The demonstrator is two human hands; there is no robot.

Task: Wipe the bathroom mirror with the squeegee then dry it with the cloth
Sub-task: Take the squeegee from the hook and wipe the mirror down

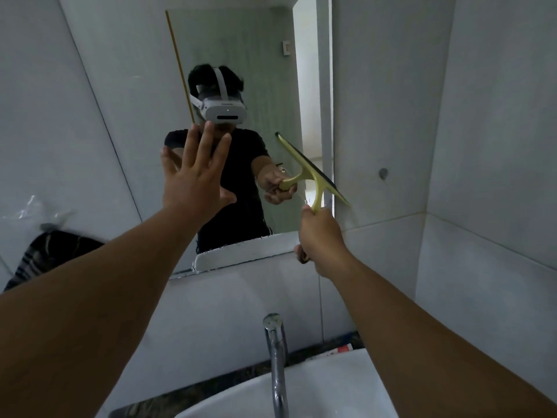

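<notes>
The bathroom mirror (259, 70) hangs on the tiled wall above the sink. My right hand (321, 239) grips the handle of a yellow squeegee (316, 173), whose dark rubber blade lies slanted against the mirror's lower right part, its lower end reaching the mirror's right edge. My left hand (196, 173) is raised with fingers spread, palm at or very near the glass in the mirror's lower left part, and it holds nothing. A dark striped cloth (45, 251) hangs on the left wall. The mirror reflects a person in a dark shirt wearing a headset.
A chrome tap (275, 357) rises over the white sink (331, 393) just below my arms. A small grey hook (383, 173) sits on the right wall tile. Clear plastic (30, 206) hangs above the striped cloth. A red and white packet (337, 349) lies behind the sink.
</notes>
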